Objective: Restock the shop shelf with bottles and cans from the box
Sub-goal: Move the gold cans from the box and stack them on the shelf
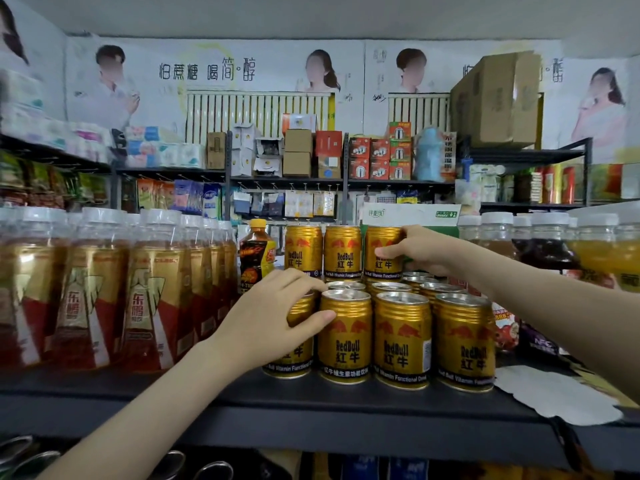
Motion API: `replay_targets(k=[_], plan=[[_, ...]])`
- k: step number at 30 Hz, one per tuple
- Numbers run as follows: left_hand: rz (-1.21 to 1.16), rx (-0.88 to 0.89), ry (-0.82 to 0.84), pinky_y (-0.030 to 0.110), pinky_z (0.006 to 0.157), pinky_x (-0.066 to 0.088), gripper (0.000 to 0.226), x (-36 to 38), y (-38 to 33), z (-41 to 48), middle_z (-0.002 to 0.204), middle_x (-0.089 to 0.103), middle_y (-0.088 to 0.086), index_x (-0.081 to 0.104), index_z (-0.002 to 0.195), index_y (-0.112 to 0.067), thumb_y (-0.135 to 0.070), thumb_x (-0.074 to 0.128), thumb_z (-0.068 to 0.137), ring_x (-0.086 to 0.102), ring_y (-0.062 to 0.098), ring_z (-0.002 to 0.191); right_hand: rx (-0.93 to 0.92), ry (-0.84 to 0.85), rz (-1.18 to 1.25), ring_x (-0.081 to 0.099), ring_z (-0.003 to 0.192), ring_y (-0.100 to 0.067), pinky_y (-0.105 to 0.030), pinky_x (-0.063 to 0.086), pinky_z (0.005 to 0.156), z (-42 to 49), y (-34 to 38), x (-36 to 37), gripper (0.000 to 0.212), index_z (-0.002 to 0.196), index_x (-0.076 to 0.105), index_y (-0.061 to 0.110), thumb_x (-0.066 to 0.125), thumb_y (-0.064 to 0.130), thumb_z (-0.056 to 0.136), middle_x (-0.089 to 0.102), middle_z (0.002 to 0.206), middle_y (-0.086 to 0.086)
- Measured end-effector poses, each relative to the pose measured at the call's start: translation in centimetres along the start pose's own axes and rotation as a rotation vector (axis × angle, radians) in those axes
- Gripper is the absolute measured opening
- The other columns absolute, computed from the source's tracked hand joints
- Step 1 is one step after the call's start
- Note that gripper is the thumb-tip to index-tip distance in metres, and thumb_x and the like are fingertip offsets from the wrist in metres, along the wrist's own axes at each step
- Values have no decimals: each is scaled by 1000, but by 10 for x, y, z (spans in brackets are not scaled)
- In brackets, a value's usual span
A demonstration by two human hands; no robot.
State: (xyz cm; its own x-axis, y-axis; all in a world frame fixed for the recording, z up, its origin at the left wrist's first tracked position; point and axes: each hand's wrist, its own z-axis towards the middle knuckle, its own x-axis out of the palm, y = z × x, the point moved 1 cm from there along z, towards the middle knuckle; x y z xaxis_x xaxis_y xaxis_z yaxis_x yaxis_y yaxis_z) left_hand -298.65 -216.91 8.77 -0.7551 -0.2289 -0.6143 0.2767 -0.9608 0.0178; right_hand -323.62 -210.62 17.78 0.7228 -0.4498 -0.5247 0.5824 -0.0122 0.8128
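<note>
Gold Red Bull cans stand in rows on the dark shelf (311, 403), with a second layer of three cans stacked at the back. My left hand (273, 317) is wrapped around the leftmost front can (294, 362), thumb touching the neighbouring front can (344, 337). My right hand (420, 252) grips the rightmost upper can (381, 244), which stands on the cans below. Two more upper cans (341, 251) stand to its left. The box is out of sight.
Tall bottles with red-and-gold labels (104, 292) crowd the shelf's left side. A dark bottle with a yellow cap (254, 254) stands behind my left hand. Juice bottles (540, 244) fill the right side. A white paper sheet (554, 393) lies at the shelf's right edge.
</note>
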Motion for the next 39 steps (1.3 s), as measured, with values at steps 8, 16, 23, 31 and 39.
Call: replay_targets(k=[8,16,23,31,39], plan=[[88,147,22,15,97,29,57,-2,7,-1,125,54,-9,53,130,-26,-60,47,85,42,2,117,-311,-58,-625,21,142,-27,-44,23,115,5,-9,-10,109,150,6,24,82,34,72,17,156,-9],[321,288,98,36,100,41,71,-3,8,-11,135,49,3,32,144,-24,-60,46,85,47,19,123,-442,-48,-1098,8,145,-18,-42,21,117,-5,1,-4,92,152,9,26,71,33,84,10,159,-1],[389,191,110,44,96,45,70,-3,1,-18,138,45,12,32,143,-24,-65,33,86,48,30,123,-508,-266,-952,15,144,-19,-33,14,116,-61,24,1,67,150,24,21,59,26,93,22,157,-4],[166,-40,-50,63,109,15,69,4,-37,-22,137,39,16,42,138,-18,-63,33,86,31,32,133,-646,-569,-885,40,128,-24,-24,31,100,-164,14,41,45,136,45,8,55,15,93,48,137,-9],[55,44,-261,40,100,41,41,1,-126,-90,122,54,19,55,123,0,-25,53,91,49,32,116,-708,-737,-684,46,110,-23,-24,34,97,-265,-43,99,33,120,57,-1,58,6,87,59,115,-15]])
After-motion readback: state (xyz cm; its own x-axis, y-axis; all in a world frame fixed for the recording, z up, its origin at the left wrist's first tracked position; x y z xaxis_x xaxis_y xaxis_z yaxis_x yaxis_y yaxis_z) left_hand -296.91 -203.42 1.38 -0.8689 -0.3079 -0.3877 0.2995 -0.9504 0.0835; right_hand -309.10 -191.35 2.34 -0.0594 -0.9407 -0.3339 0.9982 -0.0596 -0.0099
